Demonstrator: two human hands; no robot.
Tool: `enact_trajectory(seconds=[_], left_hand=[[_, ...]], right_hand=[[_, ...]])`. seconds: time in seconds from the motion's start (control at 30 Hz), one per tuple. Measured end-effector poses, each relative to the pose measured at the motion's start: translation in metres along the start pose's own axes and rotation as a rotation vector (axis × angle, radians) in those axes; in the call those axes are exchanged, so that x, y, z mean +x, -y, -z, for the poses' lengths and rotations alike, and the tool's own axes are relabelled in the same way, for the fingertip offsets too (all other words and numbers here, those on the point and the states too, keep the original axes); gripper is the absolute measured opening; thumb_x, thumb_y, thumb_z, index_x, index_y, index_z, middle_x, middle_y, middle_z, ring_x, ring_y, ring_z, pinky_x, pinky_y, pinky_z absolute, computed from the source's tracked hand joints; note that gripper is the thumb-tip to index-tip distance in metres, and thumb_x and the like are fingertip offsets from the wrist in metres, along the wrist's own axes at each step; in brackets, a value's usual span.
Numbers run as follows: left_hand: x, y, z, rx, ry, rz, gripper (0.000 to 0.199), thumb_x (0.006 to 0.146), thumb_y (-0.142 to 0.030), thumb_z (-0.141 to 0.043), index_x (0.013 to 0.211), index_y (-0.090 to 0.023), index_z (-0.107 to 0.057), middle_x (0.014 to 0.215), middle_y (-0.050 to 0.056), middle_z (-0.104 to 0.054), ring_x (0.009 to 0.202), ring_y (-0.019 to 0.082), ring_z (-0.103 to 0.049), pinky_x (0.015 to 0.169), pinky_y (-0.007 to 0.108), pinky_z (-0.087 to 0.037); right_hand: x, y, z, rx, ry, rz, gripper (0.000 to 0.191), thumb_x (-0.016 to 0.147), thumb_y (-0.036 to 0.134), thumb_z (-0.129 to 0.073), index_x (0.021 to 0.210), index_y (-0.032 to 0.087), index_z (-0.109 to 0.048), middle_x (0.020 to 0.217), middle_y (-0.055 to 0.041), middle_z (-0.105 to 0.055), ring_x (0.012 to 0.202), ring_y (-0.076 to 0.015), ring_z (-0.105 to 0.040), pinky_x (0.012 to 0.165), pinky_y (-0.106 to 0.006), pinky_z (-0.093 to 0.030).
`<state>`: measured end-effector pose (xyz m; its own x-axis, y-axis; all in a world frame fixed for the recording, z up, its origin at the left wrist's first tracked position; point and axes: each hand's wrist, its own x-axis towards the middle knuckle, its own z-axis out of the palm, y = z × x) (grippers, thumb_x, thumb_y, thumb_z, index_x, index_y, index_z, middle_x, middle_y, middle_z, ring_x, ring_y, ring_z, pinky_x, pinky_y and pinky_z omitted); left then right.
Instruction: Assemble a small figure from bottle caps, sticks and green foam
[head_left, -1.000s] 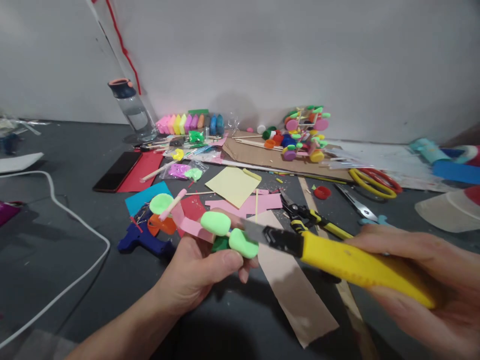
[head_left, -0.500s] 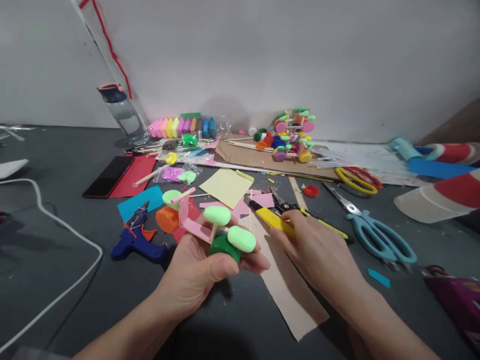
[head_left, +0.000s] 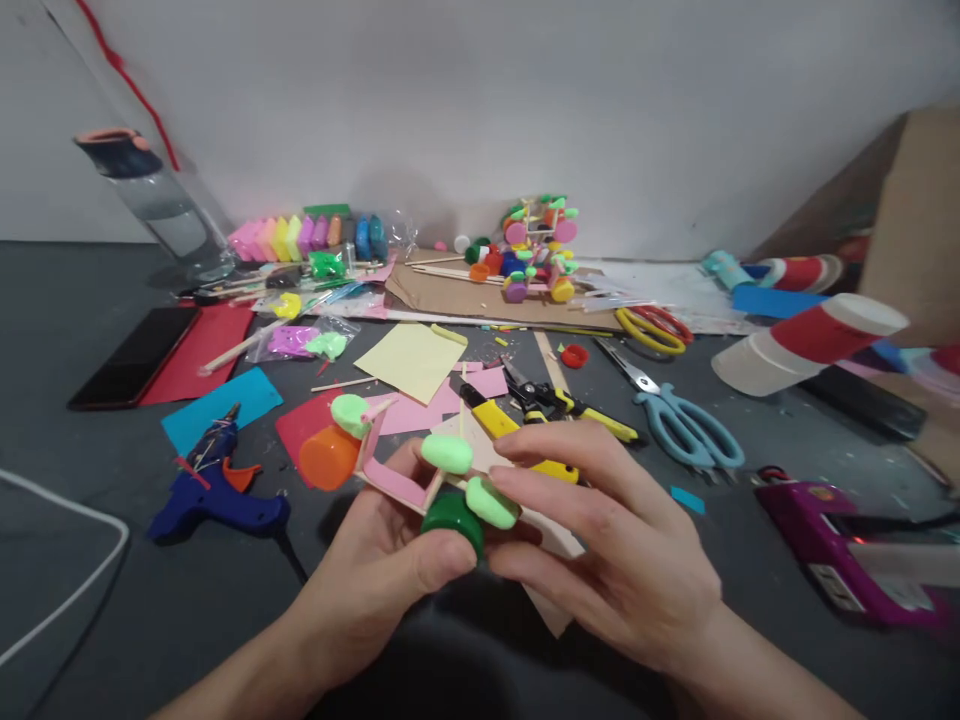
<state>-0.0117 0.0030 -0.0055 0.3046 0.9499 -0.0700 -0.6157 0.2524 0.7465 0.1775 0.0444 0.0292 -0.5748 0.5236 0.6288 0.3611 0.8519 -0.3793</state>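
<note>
My left hand (head_left: 390,545) is closed around a small handmade toy vehicle (head_left: 397,485). Its frame is pink strip and wooden sticks, with an orange bottle cap at one end, a green bottle cap at the other, and light green clay pads on top. The thumb presses against the green cap. From the right, my right hand (head_left: 607,530) closes on the clay pad nearest it, fingertips on top and thumb below. A yellow utility knife (head_left: 491,418) lies on the table just behind my right fingers, partly hidden by them.
A blue glue gun (head_left: 225,495) lies at left, near a phone (head_left: 135,355). Behind are a yellow paper square (head_left: 412,360), pliers (head_left: 592,412) and finished toy models (head_left: 540,250). Blue scissors (head_left: 686,420), a paper cup stack (head_left: 802,340) and a purple device (head_left: 832,550) sit at right.
My right hand has let go of the utility knife and moved left onto the toy vehicle's clay pad. My left hand still holds the toy. The view has turned to the right.
</note>
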Motion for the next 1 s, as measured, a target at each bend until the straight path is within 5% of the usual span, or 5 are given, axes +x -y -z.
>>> enact_trajectory(seconds=[0.63,1.0], left_hand=[[0.0001,0.0008,-0.0011,0.025,-0.001,0.049,0.039,0.078,-0.029,-0.08,0.113,-0.024,-0.065,0.108,0.006,-0.072,0.103,0.023,-0.067,0.089,0.03,-0.052],[-0.0019,0.0015,-0.0015,0.076,0.037,-0.004,0.047,0.088,-0.04,-0.068,0.132,-0.024,-0.059,0.117,0.008,-0.066,0.109,0.024,-0.061,0.097,0.034,-0.049]], right_hand=[[0.0032,0.0002,-0.0032,0.024,-0.022,0.043,0.023,0.091,0.015,-0.063,0.114,0.018,-0.06,0.11,-0.0089,-0.068,0.102,-0.0167,-0.066,0.086,-0.034,-0.057],[0.0018,0.0,-0.0062,0.009,-0.059,0.013,0.025,0.089,0.012,-0.064,0.113,0.016,-0.062,0.112,-0.0101,-0.067,0.102,-0.0175,-0.065,0.087,-0.033,-0.055]])
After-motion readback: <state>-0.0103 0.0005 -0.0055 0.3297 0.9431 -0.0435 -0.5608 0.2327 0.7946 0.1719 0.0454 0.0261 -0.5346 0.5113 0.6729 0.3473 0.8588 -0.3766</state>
